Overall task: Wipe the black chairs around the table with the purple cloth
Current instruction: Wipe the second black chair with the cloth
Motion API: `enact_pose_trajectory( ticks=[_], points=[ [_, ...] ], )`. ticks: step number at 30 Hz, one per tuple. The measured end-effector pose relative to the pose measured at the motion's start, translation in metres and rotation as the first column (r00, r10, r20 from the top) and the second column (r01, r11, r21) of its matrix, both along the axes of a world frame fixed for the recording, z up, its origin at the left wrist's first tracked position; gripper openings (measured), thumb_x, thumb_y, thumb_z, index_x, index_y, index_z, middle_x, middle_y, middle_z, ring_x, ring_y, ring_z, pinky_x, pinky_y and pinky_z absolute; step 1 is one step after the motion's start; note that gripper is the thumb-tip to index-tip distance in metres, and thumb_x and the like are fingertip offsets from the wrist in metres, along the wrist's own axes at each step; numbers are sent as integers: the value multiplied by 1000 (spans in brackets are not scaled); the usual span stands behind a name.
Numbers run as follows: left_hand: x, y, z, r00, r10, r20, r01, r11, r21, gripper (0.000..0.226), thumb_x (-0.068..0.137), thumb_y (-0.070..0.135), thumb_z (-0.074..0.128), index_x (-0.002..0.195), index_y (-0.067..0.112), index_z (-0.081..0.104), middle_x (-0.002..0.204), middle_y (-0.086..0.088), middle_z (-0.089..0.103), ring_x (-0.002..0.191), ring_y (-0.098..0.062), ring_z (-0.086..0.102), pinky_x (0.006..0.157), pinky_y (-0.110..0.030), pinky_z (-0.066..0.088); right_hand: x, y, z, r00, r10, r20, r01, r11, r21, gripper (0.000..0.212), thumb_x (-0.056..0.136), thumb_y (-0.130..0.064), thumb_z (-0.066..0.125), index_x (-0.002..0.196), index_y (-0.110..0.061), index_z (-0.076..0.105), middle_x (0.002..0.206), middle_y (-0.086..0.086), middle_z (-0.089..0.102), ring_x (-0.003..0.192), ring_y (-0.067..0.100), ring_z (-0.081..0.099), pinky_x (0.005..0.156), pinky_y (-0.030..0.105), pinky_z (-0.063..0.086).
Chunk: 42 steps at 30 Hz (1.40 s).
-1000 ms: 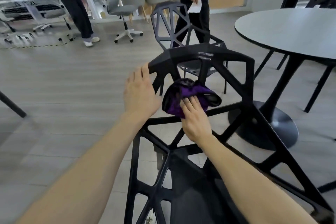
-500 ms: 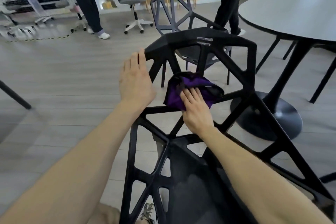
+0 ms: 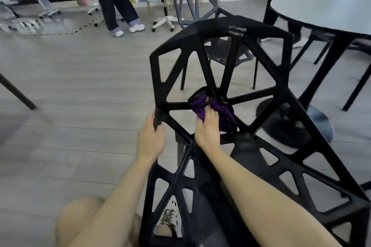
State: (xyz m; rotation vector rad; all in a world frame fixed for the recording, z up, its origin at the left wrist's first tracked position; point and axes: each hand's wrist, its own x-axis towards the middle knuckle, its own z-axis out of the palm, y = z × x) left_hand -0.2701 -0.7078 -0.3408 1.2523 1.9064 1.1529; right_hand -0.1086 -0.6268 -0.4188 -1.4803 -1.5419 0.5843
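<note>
L hand [image 3: 150,139] curled round the black chair [image 3: 192,32] at its backrest's left edge, bracing it. R hand [image 3: 208,128], fingers fairly flat, presses the purple cloth [image 3: 197,105] on the strut hub near the backrest's base. Best: firm pressure, follow each strut outward, incl. the sides.

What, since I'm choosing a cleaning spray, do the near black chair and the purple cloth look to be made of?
The black chair: probably moulded plastic or coated metal, matt; rigid angular struts with dull, soft highlights. The purple cloth: soft woven or microfibre fabric, matt, with dark edging; it bunches and folds under the right hand.
</note>
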Motion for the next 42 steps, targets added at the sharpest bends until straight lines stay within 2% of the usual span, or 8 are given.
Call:
enact_pose_trajectory(
  ticks=[7,11,15,19,27,37,40,42],
  points=[
    [-26,-12,-8,874,-146,464,132,989,63,47,115,35,22,148,33,56,137,16,71,140,-10,59,120,-37,42,-62,-21,20,898,377,227,-416,896,154,70,107,-24,50,171,-18,23,178,-2,20,164,10,6,135,37,3],
    [-37,-22,-23,871,-222,439,229,973,36,50,116,45,24,157,32,50,150,16,62,143,-6,55,122,-40,40,11,1,-15,805,226,549,-365,918,157,54,97,-25,53,148,-9,56,142,13,59,133,39,49,125,55,33],
    [-25,-20,-26,852,-207,480,195,978,76,48,114,50,34,157,34,51,153,13,60,134,-11,64,116,-41,49,36,6,-27,877,81,474,-154,981,116,65,103,-29,41,165,-11,34,152,12,51,144,37,40,131,52,21],
    [-22,-23,-28,837,-211,505,191,977,91,59,107,60,34,157,33,51,151,11,63,133,-20,66,111,-46,50,-28,-6,-10,804,214,555,-384,899,210,66,101,-28,51,164,-11,40,156,13,51,147,39,40,133,52,15],
    [-27,-22,-32,933,-220,286,200,975,98,52,118,10,34,163,32,42,157,9,56,98,-27,81,65,-39,65,34,6,-10,609,110,786,-430,878,210,45,96,-32,54,137,-14,62,132,6,62,128,33,52,126,50,29],
    [-26,-26,-31,954,-224,200,208,973,95,53,118,14,34,162,43,35,169,12,40,97,-21,81,64,-32,65,42,-30,-72,788,244,565,-191,970,-153,73,101,-41,22,171,-23,21,172,6,34,159,36,24,131,47,13],
    [-27,-25,-34,957,-214,194,201,976,88,54,118,15,33,164,41,33,167,5,44,94,-22,81,63,-34,65,46,-38,-77,719,387,577,-324,922,-214,61,103,-33,36,161,-15,44,150,10,58,147,34,41,133,43,13],
    [-27,-24,-36,959,-213,190,202,977,73,54,118,16,33,166,41,34,166,5,45,91,-23,82,61,-34,65,50,-34,-38,909,283,306,-212,946,-247,45,106,-31,43,145,-16,60,137,12,66,135,33,53,122,44,34]
  ],
)
